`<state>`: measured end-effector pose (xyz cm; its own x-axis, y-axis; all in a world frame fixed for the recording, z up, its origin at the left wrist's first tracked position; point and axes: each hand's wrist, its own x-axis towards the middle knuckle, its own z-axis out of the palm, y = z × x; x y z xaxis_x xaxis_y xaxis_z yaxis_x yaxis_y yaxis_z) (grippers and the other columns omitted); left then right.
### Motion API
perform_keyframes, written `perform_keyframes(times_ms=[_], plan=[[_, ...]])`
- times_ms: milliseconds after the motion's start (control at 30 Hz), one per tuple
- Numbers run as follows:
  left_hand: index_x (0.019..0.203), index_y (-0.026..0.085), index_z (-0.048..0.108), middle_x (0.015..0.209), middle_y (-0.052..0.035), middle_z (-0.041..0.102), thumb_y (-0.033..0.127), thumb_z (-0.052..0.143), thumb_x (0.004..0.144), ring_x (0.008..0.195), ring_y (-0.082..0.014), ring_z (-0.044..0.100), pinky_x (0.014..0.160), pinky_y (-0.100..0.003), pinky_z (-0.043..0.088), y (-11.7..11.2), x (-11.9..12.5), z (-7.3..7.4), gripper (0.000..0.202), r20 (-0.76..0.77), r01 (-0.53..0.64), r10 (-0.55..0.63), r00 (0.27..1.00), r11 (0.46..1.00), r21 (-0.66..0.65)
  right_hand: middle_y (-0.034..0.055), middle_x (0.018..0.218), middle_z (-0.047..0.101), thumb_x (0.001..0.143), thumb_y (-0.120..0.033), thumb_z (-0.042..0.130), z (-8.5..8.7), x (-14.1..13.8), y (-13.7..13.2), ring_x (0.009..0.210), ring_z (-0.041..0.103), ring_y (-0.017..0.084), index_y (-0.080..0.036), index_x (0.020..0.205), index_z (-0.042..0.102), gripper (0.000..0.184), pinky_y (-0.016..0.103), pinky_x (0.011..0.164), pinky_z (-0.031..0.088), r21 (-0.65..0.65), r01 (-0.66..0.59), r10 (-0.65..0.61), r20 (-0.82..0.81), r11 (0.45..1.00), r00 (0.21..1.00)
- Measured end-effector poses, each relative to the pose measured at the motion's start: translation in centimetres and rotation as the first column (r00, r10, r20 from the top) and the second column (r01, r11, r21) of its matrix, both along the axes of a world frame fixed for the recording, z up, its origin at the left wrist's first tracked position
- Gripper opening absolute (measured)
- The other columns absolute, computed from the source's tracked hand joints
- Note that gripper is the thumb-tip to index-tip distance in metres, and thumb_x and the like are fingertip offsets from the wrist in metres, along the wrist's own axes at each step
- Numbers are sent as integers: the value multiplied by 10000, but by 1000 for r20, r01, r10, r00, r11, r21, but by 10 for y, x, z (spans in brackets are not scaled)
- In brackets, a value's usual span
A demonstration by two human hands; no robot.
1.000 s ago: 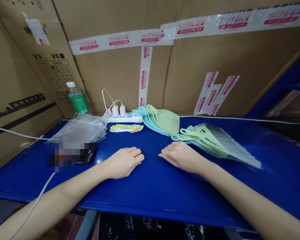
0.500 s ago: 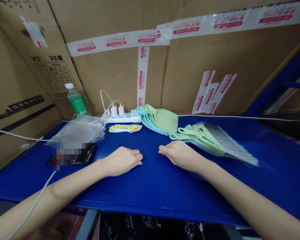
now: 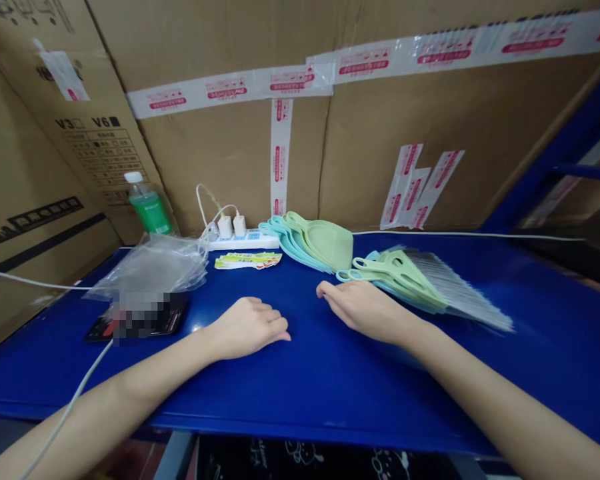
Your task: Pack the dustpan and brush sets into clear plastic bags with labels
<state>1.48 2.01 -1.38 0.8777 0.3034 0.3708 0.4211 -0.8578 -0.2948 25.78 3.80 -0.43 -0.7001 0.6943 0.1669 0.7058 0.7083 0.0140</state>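
My left hand (image 3: pixel 253 328) rests over the blue table with its fingers curled into a loose fist, and nothing shows in it. Across a gap, my right hand (image 3: pixel 365 308) hovers palm down, fingers bent together, also with no object visible. Just behind the right hand lies a stack of small hand brushes (image 3: pixel 397 270) with pale green and light blue handles, grey bristles pointing right. Beside them, a stack of dustpans (image 3: pixel 330 243) in the same two colours leans at the back. The right hand overlaps the brush handles in view; contact cannot be made out.
Clear plastic bags (image 3: pixel 153 270) lie at the left, partly over a black phone (image 3: pixel 173 317). A green-liquid bottle (image 3: pixel 150 207), a white power strip (image 3: pixel 260 241) with chargers and some printed packets (image 3: pixel 247 261) stand or lie behind. Cardboard (image 3: pixel 220 157) walls the back.
My left hand has shifted slightly right and down, its fingers still curled. The right hand's fingers have turned a little, with the index finger lifted. The whole view has shifted slightly.
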Motion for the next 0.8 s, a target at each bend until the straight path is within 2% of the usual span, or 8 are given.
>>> perform_keyframes(times_ms=[267,367,500,633,800], plan=[[686,180,505,554,37,555,339,153,1026,477,-112,524,507,-249,343,5,-2,3,514,37,-80,76,996,992,96,62,805,707,931,-91,380,1,-3,0,681,639,190,-146,948,593,220,278,588,315,-102,-1,8,70,995,998],[711,178,513,563,36,552,317,140,1029,474,-116,517,502,-254,341,4,-3,3,509,17,-105,104,994,988,110,53,730,685,952,-140,399,3,-5,0,638,619,182,-153,844,598,227,279,565,289,-92,8,1,97,996,995],[715,177,518,553,31,537,296,134,1028,458,-127,502,484,-270,329,1,-3,3,510,-5,-121,122,992,984,132,38,647,643,975,-239,414,4,-5,0,602,590,172,-171,695,573,329,282,562,269,-34,-10,13,91,999,996],[690,180,521,559,21,554,303,180,1026,466,-134,510,488,-279,337,-2,-2,2,494,-43,-105,110,993,990,92,26,622,618,984,-272,397,2,-3,0,592,570,160,-179,627,551,400,277,578,279,4,-56,56,46,998,997],[627,189,516,492,25,522,346,226,1021,459,-141,512,502,-287,348,-2,-3,-1,513,-58,-97,100,993,994,40,25,629,624,971,-240,415,-1,-1,2,576,558,156,-177,652,555,354,273,551,262,4,-48,48,12,999,999]])
